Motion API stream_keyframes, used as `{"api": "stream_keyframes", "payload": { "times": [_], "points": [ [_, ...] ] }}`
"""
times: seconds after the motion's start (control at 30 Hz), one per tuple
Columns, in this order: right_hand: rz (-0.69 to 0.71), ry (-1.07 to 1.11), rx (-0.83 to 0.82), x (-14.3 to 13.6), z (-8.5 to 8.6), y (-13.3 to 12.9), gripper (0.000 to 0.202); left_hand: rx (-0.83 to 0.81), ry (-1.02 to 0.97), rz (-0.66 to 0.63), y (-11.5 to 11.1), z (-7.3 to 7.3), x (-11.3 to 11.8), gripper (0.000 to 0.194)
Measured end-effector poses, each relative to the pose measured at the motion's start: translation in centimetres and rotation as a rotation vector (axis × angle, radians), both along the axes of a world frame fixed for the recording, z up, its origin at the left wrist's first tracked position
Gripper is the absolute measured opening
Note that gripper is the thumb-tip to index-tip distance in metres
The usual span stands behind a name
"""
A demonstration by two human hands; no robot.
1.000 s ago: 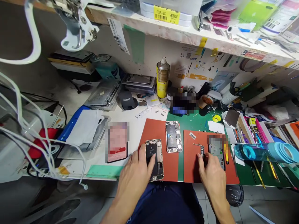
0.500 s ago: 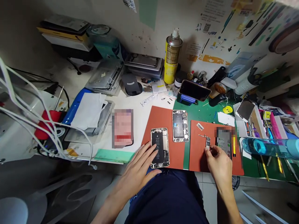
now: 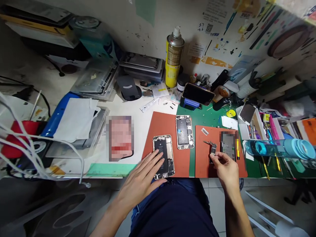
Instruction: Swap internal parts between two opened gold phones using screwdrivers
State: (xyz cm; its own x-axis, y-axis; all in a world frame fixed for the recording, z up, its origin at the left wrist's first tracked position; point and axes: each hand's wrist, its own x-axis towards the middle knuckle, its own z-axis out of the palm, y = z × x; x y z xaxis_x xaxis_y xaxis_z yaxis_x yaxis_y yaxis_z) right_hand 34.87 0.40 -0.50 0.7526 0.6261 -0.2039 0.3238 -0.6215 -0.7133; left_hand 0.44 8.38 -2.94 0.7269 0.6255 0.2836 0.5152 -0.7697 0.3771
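My left hand (image 3: pixel 145 169) lies flat with fingers spread, its fingertips on the left edge and battery of an opened phone (image 3: pixel 169 151) on the left red mat. Between thumb and fingers of my right hand (image 3: pixel 225 166) is a phone logic board (image 3: pixel 212 149), pinched at its lower end over the right red mat (image 3: pixel 202 164). A thin arm of the board points left. Up and right of the first phone lies a second opened phone (image 3: pixel 184 131) with its battery showing. Just beyond my right fingers rests a dark-framed phone (image 3: pixel 228 143) with a lit screen.
A yellow spray can (image 3: pixel 174 59) stands at the back, beside a phone propped on a blue stand (image 3: pixel 191 102). On the right, a blue water bottle (image 3: pixel 278 148) lies across screwdrivers. White cables (image 3: pixel 46 158) hang at the left, near stacked plastic boxes (image 3: pixel 96 79).
The view has shifted, so the bench items appear further left. My left hand stays on the opened phone, and my right hand keeps its pinch on the logic board.
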Motion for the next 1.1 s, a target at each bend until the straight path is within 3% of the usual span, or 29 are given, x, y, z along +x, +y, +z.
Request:
{"api": "stream_keyframes", "payload": {
  "times": [0.13,0.27,0.5,0.73,0.93,1.1],
  "points": [
    [-0.096,0.395,0.165,-0.2,0.8,0.2,0.063,-0.006,-0.038,0.000,0.2,0.0,0.1,0.069],
    [-0.075,0.533,0.193,-0.6,1.4,1.0,0.063,0.012,-0.052,-0.021,0.8,0.3,0.4,0.069],
    [0.030,0.618,0.192,-2.2,1.5,2.5,0.054,0.010,-0.121,0.016,2.4,0.6,1.5,0.057],
    [0.193,0.737,0.081,-6.1,1.7,4.1,0.054,-0.065,-0.217,0.038,2.8,0.0,1.9,0.055],
    [0.282,0.653,0.100,-9.2,1.3,5.6,0.045,-0.092,-0.234,0.104,2.7,0.6,2.1,0.048],
    [0.283,0.591,0.042,-9.9,1.2,6.2,0.053,-0.060,-0.246,0.166,2.4,0.8,2.2,0.043]
  ]
}}
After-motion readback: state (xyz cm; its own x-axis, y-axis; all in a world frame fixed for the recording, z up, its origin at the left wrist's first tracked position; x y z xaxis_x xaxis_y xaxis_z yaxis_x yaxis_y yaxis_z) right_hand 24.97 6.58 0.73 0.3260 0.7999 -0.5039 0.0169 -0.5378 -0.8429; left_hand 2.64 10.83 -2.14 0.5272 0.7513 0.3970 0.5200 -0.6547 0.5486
